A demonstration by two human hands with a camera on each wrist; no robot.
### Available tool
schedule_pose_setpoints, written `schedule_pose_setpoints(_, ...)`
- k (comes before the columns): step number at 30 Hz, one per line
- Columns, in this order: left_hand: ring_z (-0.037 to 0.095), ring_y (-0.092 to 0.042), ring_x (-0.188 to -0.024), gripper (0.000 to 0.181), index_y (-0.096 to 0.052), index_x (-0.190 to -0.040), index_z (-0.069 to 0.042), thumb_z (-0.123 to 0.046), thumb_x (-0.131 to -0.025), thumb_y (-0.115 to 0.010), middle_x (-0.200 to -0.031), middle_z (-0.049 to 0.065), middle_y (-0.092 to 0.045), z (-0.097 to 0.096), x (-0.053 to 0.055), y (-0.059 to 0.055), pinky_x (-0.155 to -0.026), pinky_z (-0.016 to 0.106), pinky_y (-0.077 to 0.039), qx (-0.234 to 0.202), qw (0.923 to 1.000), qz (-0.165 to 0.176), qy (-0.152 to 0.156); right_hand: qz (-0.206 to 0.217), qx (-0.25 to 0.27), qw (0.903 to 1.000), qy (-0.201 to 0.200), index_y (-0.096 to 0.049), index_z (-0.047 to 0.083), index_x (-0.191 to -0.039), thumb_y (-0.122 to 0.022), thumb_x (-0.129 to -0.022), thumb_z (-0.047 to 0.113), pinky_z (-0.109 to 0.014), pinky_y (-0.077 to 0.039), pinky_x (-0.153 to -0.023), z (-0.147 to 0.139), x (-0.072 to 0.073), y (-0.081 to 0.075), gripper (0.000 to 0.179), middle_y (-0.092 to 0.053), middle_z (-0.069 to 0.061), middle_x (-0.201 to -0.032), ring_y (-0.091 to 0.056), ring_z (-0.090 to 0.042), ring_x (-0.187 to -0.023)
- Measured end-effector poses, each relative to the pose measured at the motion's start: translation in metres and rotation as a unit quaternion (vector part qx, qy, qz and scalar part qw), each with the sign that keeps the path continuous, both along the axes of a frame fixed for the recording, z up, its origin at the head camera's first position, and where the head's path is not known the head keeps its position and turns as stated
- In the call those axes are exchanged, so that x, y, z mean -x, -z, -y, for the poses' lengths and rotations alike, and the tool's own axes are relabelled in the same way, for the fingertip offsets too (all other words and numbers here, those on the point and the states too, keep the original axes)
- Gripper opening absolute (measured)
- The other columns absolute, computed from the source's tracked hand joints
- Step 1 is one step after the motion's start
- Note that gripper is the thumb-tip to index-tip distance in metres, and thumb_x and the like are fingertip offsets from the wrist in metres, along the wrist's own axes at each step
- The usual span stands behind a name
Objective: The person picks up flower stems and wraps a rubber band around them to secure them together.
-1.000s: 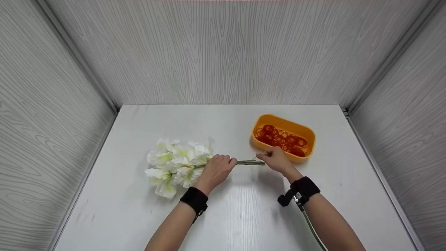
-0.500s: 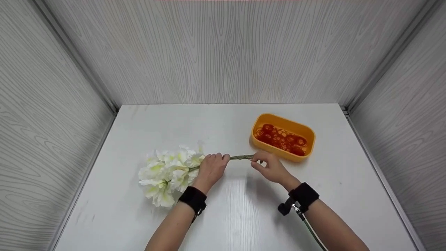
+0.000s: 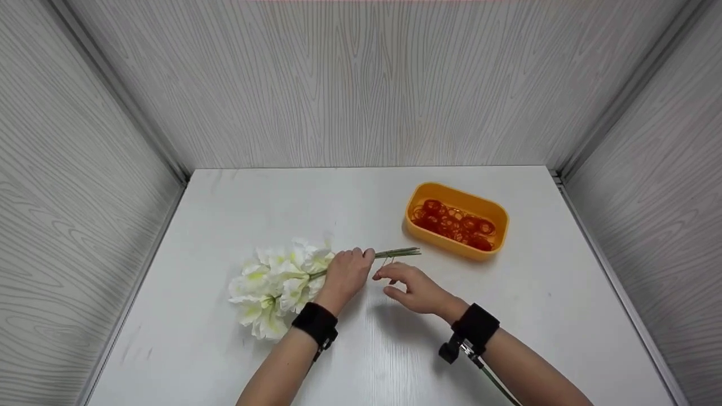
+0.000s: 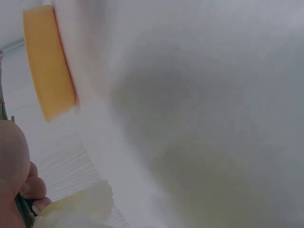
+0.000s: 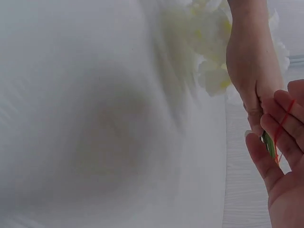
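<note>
Far left on the counter [image 3: 316, 197]: white blooms [image 3: 279, 285] with yellow-green centers, heads pointing left, some petals right up against the left grip. Black cuff [image 3: 315, 322] on that wrist. Left grip [image 3: 345, 273] is clamped around the stems [image 3: 400, 252], fingers wrapped over the bundle from above, just right of the blooms. So the bunch runs straight through it: flowers out on the left, bare stem ends out on the right, lying roughly level. Red band [image 5: 283, 119] comes next, just right of the left grip: two thin strands drop from the stems to the right fingers, and the right wrist view has it lying taut across them. Right grip [image 3: 414, 287] sits below the stem ends, thumb and fingers apart, fingers lightly bent, band looped on them rather than pinched. Orange tray [image 3: 443, 242] is beyond the stem tips, untouched, with red loops [image 3: 451, 224] piled inside. Last, black strap [image 3: 477, 324] with cable on the right wrist.
</note>
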State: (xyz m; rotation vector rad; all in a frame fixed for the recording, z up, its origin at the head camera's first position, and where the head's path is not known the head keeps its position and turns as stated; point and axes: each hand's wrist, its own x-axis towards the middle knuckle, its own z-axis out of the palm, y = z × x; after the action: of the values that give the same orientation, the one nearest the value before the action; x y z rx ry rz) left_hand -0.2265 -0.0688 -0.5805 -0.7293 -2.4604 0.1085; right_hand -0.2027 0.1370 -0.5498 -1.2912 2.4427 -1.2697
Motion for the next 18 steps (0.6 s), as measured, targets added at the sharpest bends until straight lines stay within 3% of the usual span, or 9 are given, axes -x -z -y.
schedule_pose_setpoints(5,0.022,-0.054,-0.048,0.009,-0.049,-0.08,-0.008,-0.006,-0.089,-0.051,-0.061,0.007,-0.052,0.002,0.001,-0.001,-0.047,0.033,-0.044,-0.003,0.9999,0.002,-0.01,0.038,-0.011,0.9989,-0.026,-0.052,0.001,-0.138,-0.06,-0.096,0.007,-0.04,-0.047,-0.096,0.0,-0.006,0.005,0.044,-0.052,-0.009,-0.141,-0.045,-0.024,-0.133)
schedule_pose_setpoints(8,0.021,-0.053,-0.049,0.012,-0.049,-0.08,-0.008,-0.006,-0.091,-0.045,-0.061,0.006,-0.051,0.002,0.001,-0.001,-0.047,0.033,-0.044,-0.003,0.9998,0.009,-0.017,0.091,0.016,0.9954,-0.025,-0.053,0.0,-0.136,-0.059,-0.097,0.007,-0.041,-0.048,-0.095,-0.004,-0.007,0.011,0.04,-0.055,-0.013,-0.135,-0.047,-0.026,-0.129)
schedule_pose_setpoints(10,0.022,-0.053,-0.048,0.013,-0.048,-0.08,-0.006,-0.004,-0.092,-0.043,-0.061,0.006,-0.05,0.002,0.001,-0.001,-0.047,0.033,-0.043,-0.011,0.9998,0.01,-0.014,0.151,0.053,0.987,-0.014,-0.056,-0.001,-0.131,-0.057,-0.099,0.007,-0.041,-0.049,-0.093,-0.007,-0.007,0.014,0.033,-0.058,-0.019,-0.128,-0.051,-0.029,-0.123)
schedule_pose_setpoints(12,0.022,-0.052,-0.049,0.012,-0.047,-0.08,-0.005,-0.003,-0.092,-0.043,-0.062,0.007,-0.049,0.002,0.001,-0.001,-0.047,0.033,-0.043,-0.027,0.9996,0.008,-0.002,0.222,0.098,0.9701,0.002,-0.058,-0.005,-0.124,-0.054,-0.101,0.008,-0.043,-0.051,-0.09,-0.009,-0.007,0.017,0.027,-0.058,-0.026,-0.121,-0.053,-0.034,-0.117)
schedule_pose_setpoints(15,0.021,-0.051,-0.049,0.014,-0.046,-0.081,-0.004,-0.001,-0.093,-0.041,-0.063,0.007,-0.048,0.003,0.002,-0.001,-0.047,0.033,-0.043,-0.045,0.9988,0.001,0.022,0.318,0.157,0.9345,0.033,-0.059,-0.012,-0.114,-0.049,-0.103,0.011,-0.043,-0.052,-0.085,-0.013,-0.007,0.021,0.027,-0.058,-0.031,-0.113,-0.055,-0.037,-0.108)
schedule_pose_setpoints(18,0.018,-0.048,-0.05,0.018,-0.044,-0.079,-0.005,0.0,-0.096,-0.039,-0.063,0.006,-0.045,0.004,0.001,-0.002,-0.047,0.031,-0.041,-0.045,0.998,-0.014,0.042,0.372,0.18,0.907,0.08,-0.058,-0.012,-0.107,-0.049,-0.104,0.017,-0.039,-0.05,-0.079,-0.019,-0.003,0.024,0.03,-0.063,-0.023,-0.101,-0.058,-0.032,-0.098)
